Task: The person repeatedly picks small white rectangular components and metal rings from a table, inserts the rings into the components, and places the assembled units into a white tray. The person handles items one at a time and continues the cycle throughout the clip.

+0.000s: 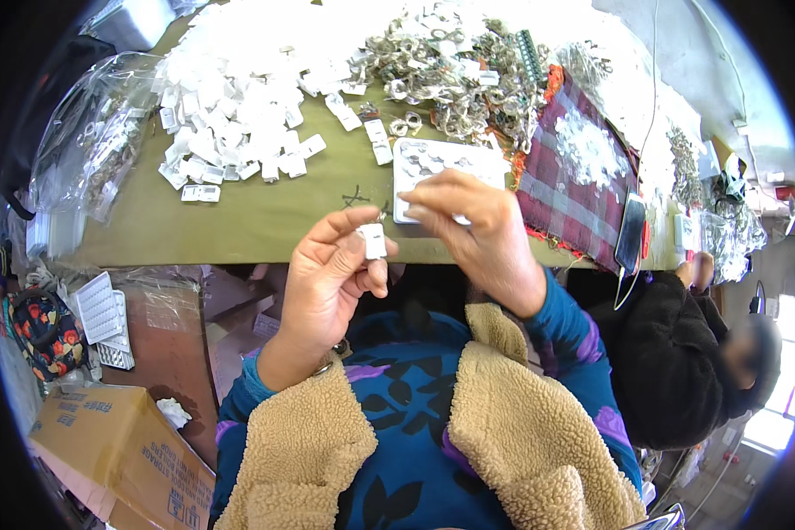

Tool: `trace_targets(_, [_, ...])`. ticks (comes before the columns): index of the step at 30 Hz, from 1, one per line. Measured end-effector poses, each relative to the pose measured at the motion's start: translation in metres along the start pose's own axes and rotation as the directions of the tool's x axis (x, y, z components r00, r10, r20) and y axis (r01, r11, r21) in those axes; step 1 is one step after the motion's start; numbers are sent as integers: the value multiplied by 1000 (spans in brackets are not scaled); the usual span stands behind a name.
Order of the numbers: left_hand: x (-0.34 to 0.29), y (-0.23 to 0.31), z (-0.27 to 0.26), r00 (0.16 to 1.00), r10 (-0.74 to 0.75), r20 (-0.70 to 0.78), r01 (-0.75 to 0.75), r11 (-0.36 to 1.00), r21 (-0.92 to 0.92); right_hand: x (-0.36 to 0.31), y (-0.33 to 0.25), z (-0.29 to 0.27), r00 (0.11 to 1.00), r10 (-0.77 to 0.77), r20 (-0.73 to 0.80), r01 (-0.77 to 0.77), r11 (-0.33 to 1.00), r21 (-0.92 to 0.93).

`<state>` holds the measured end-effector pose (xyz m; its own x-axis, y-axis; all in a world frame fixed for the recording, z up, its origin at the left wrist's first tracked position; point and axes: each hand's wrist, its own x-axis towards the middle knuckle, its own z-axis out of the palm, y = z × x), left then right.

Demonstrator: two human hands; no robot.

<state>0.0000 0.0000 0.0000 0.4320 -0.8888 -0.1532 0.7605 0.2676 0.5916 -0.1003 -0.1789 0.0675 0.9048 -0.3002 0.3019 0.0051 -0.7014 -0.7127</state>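
My left hand (322,278) pinches a small white tag (374,240) between thumb and fingers, just off the table's near edge. A tiny dark metallic bit shows at the tag's top. To its right, my right hand (481,216) is closed, thumb against fingers, over the near side of a white tray (404,168). Anything in that pinch is too small to make out. Small metal pieces lie in the tray, partly hidden by the hand. A large heap of similar white tags (230,132) spreads over the green tabletop (265,225) at the far left.
Behind the tray lies a tangled pile of metal rings (468,66). A plaid cloth (570,177) with clear bits and a phone (630,231) are at right. A person in dark clothes (671,362) sits at right. A cardboard box (128,446) stands lower left.
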Motion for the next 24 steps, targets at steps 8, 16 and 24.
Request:
trace_targets(8, [3, 21, -12, 997, 70, 16, -64, 966, -251, 86, 31, 27, 973, -140, 182, 221, 782, -583])
trace_targets(16, [15, 23, -13, 985, 99, -143, -99, 995, 8, 97, 43, 45, 972, 52, 227, 117, 733, -670])
trace_targets(24, [39, 19, -12, 991, 84, -107, -93, 993, -76, 68, 10, 37, 989, -139, 48, 145, 976, -161])
